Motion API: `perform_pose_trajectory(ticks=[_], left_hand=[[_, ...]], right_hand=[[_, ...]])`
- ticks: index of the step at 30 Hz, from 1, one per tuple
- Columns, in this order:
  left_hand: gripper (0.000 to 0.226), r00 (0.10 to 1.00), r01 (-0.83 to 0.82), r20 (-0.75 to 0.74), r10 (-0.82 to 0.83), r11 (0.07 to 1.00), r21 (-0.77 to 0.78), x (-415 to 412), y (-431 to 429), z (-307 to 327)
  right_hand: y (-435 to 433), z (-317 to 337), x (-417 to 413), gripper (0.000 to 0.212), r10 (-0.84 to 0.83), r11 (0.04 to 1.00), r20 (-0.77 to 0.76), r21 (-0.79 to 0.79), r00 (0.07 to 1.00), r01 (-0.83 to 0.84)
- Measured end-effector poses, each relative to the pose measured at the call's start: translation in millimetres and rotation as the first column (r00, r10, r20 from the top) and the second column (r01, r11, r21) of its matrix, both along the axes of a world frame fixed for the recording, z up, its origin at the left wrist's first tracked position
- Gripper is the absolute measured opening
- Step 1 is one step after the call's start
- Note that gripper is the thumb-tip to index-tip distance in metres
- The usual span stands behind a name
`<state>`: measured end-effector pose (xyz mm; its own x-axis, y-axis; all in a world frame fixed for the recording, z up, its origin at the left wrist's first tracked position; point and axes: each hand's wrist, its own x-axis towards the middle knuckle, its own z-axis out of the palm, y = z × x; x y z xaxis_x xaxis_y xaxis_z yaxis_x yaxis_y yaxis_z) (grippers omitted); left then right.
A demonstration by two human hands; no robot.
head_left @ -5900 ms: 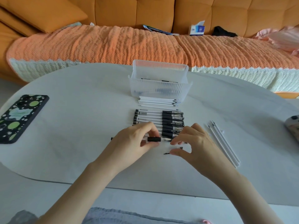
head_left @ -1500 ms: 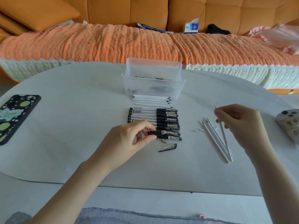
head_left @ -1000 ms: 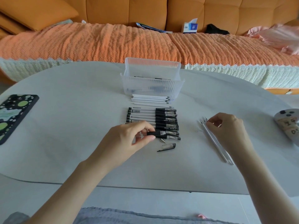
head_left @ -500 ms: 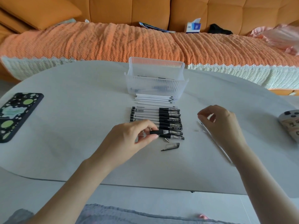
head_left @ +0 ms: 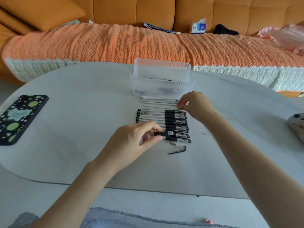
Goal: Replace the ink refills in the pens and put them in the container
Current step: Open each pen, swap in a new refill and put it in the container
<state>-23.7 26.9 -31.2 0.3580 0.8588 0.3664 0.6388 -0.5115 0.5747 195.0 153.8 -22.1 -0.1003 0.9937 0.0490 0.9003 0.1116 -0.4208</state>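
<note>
My left hand [head_left: 136,140] grips an uncapped pen barrel [head_left: 163,133] by its black grip, just in front of a row of several black-and-white pens [head_left: 158,116]. The loose pen cap [head_left: 178,149] and a small metal tip cone [head_left: 173,143] lie on the table beside it. Several white refills [head_left: 158,102] lie between the pens and the clear plastic container [head_left: 162,89], which holds a few pens. My right hand [head_left: 195,104] is at the right ends of those refills, thumb and forefinger pinching one tip.
A phone in a black, green-spotted case [head_left: 18,116] lies at the table's left. A game controller [head_left: 297,127] sits at the right edge. Behind the table is an orange sofa with a tissue box [head_left: 198,27]. My right forearm covers the table's right middle.
My right hand laid a refill on the pile at the right, then moved left and back to the refills by the container. My left hand has kept hold of the barrel.
</note>
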Motion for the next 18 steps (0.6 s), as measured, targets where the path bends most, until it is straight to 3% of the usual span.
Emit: perform_pose_trajectory(ticks=[8,12,15,18], left_hand=[[0.025,1.0,-0.008,-0.004,0.008,1.0,-0.018,-0.6,0.0,1.4],[0.021,1.0,-0.024,0.011,0.024,0.999,-0.022,-2.0,-1.3,3.7],[0.014,0.997,-0.033,0.073,0.038,0.997,-0.073,-3.5,-0.9,4.9],[0.014,0.984,-0.005,0.174,0.034,0.987,-0.161,-3.9,0.9,6.6]], right_hand=[[-4.0,-1.3,2.3,0.005,0.018,0.998,0.066,0.06,0.998,-0.022],[-25.4,14.9,15.4,0.005,0.049,0.989,-0.188,0.147,0.981,-0.021],[-56.2,31.4,24.5,0.011,0.104,0.986,-0.44,0.162,0.892,-0.035],[-88.5,36.7,27.3,0.015,0.12,0.991,-0.596,0.118,0.794,-0.062]])
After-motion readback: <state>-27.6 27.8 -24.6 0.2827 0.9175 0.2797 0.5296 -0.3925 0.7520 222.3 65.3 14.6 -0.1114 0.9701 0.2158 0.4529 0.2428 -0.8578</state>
